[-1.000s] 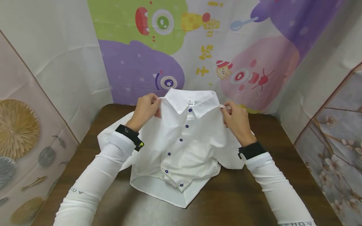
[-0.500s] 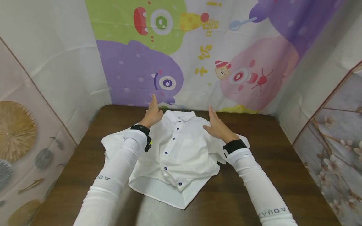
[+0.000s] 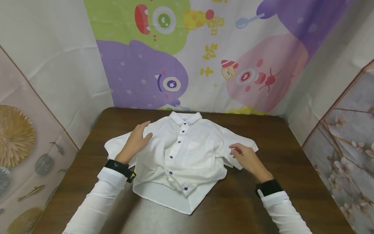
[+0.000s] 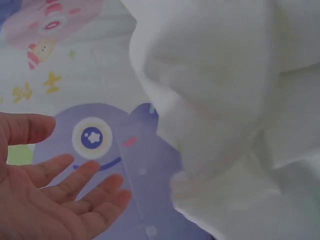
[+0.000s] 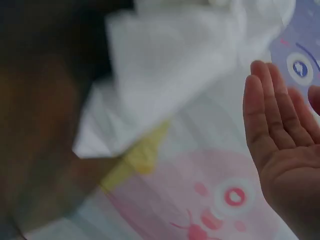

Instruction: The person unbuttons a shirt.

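Observation:
A white short-sleeved shirt (image 3: pixel 198 149) with a collar and several dark blue buttons lies front up on the wooden table, its collar toward the back. Its lower front is bunched, so the inside of the back hem shows below. Over the sleeve at the left, my left hand (image 3: pixel 135 141) has its thumb apart from relaxed fingers. The left wrist view shows that palm (image 4: pixel 55 195) with nothing in it, beside the white cloth (image 4: pixel 215 100). Near the sleeve at the right is my right hand (image 3: pixel 248 159), fingers loosely bent; its palm (image 5: pixel 290 160) holds nothing in the right wrist view.
The dark wooden table (image 3: pixel 245 201) has rounded back corners. Behind it hangs a curtain (image 3: pixel 201 91) printed with cartoon monsters. Patterned panels stand at the left (image 3: pixel 20 156) and right (image 3: pixel 347 156). Black bands (image 3: pixel 119 167) circle both wrists.
Both hands have let go of the shirt's shoulders and drawn back toward the sleeves, farther apart. The lifted collar and shoulders have dropped flat onto the table.

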The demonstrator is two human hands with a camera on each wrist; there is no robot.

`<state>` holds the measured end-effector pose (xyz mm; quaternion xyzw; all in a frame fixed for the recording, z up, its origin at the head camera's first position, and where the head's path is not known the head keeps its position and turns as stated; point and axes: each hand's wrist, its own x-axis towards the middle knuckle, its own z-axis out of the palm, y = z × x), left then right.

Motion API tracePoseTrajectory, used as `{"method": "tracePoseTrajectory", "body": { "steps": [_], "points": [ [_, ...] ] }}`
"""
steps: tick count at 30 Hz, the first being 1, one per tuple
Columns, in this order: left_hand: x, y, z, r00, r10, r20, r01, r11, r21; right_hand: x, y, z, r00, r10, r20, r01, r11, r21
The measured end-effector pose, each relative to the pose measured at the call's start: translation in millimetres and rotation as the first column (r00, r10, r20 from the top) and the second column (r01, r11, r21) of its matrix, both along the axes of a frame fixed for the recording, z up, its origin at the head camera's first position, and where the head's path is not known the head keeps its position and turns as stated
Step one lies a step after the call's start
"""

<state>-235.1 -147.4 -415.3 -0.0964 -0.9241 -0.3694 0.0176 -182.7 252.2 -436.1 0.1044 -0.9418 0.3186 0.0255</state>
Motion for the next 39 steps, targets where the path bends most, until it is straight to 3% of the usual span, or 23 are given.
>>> {"method": "tracePoseTrajectory", "body": {
  "steps": [5, 10, 16, 18, 21, 25, 27, 29, 33, 36, 39],
  "points": [
    [35.3, -10.2, -13.2, 0.994, 0.103, -0.043, -0.102, 0.994, 0.041, 20.3, -11.7, -30.0, 0.998, 0.001, 0.062, 0.001, 0.999, -0.033],
    [58.4, -15.2, -29.1, 0.990, 0.140, 0.034, -0.139, 0.990, -0.029, 25.9, -26.5, -54.2, 0.979, -0.022, 0.203, 0.039, 0.996, -0.081],
    [59.8, -20.2, -44.9, 0.971, 0.125, 0.205, -0.101, 0.987, -0.123, 16.5, -35.9, -65.4, 0.957, -0.107, 0.269, 0.138, 0.985, -0.101],
    [57.0, -21.6, -50.4, 0.963, 0.129, 0.236, -0.102, 0.987, -0.122, 12.4, -38.6, -66.6, 0.948, -0.157, 0.278, 0.192, 0.976, -0.104],
    [51.6, -22.7, -59.6, 0.964, 0.141, 0.223, -0.114, 0.985, -0.130, 7.4, -43.3, -67.0, 0.940, -0.250, 0.233, 0.287, 0.948, -0.139],
    [43.7, -21.0, -69.7, 0.971, 0.163, 0.174, -0.145, 0.983, -0.114, 0.7, -49.8, -63.2, 0.909, -0.356, 0.217, 0.407, 0.869, -0.281],
    [39.7, -19.0, -73.6, 0.975, 0.191, 0.117, -0.185, 0.981, -0.062, -2.7, -52.2, -61.3, 0.886, -0.377, 0.270, 0.459, 0.800, -0.388],
    [35.9, -16.9, -75.4, 0.967, 0.246, 0.070, -0.248, 0.968, 0.025, -5.8, -54.0, -59.4, 0.861, -0.384, 0.334, 0.506, 0.715, -0.483],
    [29.8, -15.3, -73.9, 0.933, 0.359, 0.034, -0.359, 0.915, 0.183, -12.1, -54.9, -56.1, 0.826, -0.399, 0.399, 0.564, 0.578, -0.590],
    [27.6, -17.2, -70.5, 0.907, 0.416, 0.072, -0.420, 0.876, 0.235, -15.3, -50.8, -52.9, 0.821, -0.416, 0.391, 0.567, 0.512, -0.646],
    [26.1, -20.8, -67.6, 0.882, 0.446, 0.150, -0.471, 0.838, 0.276, -16.8, -42.3, -48.9, 0.832, -0.424, 0.358, 0.543, 0.494, -0.678]
  ]
}}
